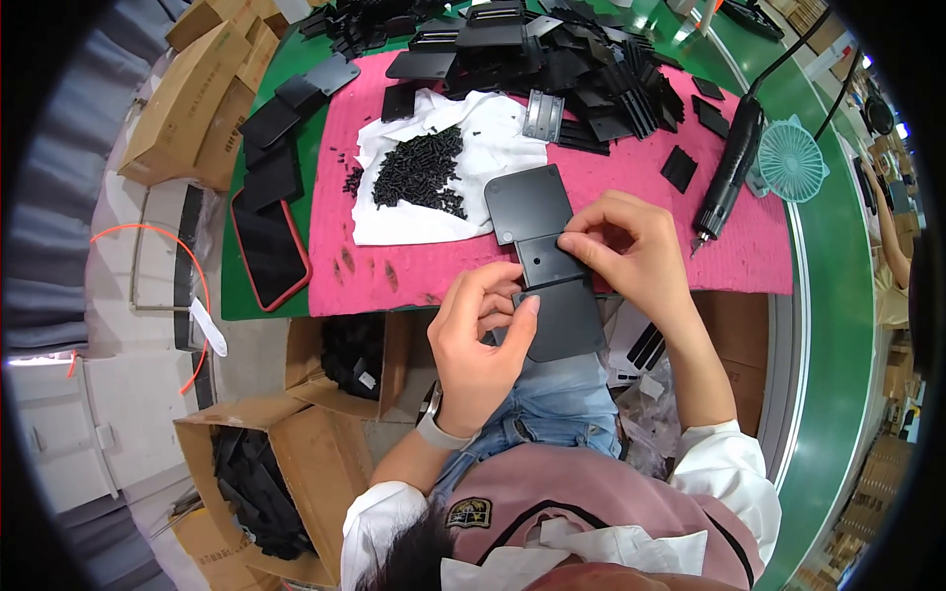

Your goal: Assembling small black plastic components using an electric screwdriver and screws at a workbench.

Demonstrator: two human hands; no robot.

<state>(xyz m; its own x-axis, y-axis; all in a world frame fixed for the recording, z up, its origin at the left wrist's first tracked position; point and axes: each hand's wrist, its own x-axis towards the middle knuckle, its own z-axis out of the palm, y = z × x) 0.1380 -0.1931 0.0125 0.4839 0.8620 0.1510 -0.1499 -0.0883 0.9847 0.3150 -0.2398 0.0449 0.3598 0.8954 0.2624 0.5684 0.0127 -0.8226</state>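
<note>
A black hinged plate assembly [537, 246] of flat plates lies over the near edge of the pink mat [631, 187]. My left hand [478, 335] grips its lower plate from the left, thumb on the plate's edge. My right hand [626, 246] pinches the small middle plate from the right. Just behind the assembly, a white cloth [473, 128] carries a heap of small black screws [419, 167].
A pile of black plates [562, 59] fills the back of the mat. An electric screwdriver [729, 167] and a small teal fan [788, 163] lie at right. A phone in a red case [268, 246] lies left. Open cardboard boxes [296, 473] of black parts stand below the table.
</note>
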